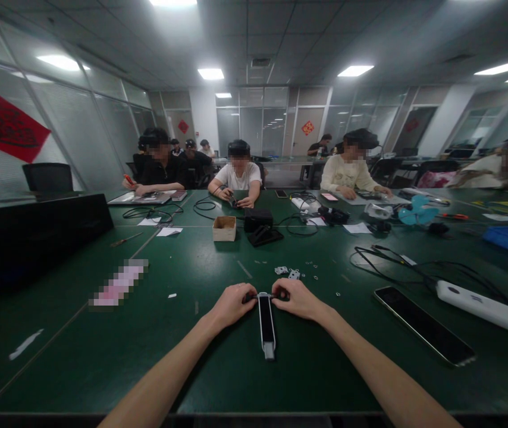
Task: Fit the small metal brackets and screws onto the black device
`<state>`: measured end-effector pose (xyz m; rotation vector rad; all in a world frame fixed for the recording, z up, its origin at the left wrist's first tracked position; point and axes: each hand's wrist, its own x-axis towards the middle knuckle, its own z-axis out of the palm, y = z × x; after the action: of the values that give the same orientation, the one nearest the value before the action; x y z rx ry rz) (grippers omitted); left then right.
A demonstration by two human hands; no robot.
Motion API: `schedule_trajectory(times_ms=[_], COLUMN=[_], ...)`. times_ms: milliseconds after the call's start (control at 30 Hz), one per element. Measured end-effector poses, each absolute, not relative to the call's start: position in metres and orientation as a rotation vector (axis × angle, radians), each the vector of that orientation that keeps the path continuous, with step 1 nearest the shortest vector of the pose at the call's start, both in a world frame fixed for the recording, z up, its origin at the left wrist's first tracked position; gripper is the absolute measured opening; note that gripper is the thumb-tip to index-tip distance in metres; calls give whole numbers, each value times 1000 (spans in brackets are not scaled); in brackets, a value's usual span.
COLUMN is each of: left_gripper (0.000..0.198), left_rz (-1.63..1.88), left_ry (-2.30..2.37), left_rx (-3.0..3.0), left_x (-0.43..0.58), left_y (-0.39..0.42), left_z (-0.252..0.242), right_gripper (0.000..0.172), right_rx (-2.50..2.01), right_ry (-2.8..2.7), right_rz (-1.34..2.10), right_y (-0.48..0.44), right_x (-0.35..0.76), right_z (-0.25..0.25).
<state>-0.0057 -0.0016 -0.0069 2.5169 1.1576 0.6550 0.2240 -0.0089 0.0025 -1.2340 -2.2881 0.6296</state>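
Close work, seemingly, at the far end of a slim device (pixel 266 324).
The left hand (pixel 232 303) and right hand (pixel 296 297) each pinch something dark (pixel 250 296); the next move likely needs steadiness.

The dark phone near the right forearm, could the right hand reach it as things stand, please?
Probably yes: nothing tall stands between the right hand, beside the white-framed device, and the phone.

An office in use as a workshop: glass partitions (pixel 118 128), a tiled ceiling (pixel 292 21) with light panels (pixel 356 71) and an office chair (pixel 51 177), while people (pixel 240 173) work by hand around a green bench (pixel 222 380) strewn with a screwdriver (pixel 122 241) and small parts (pixel 294 274).
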Motion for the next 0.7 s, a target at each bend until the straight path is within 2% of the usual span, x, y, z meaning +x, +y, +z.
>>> schedule_trajectory(times_ms=[133,700], left_gripper=[10,10], left_rz=[635,641], left_ry=[1170,1172], left_rx=[2507,2511], left_x=[-5,-5], left_y=[-2,-3], left_z=[-6,-4], right_gripper=[20,19], right_rx=[-1214,-1225], right_ry=[-2273,-2297], right_rz=[643,607], right_y=[-11,-12], right_x=[222,220], right_z=[4,4])
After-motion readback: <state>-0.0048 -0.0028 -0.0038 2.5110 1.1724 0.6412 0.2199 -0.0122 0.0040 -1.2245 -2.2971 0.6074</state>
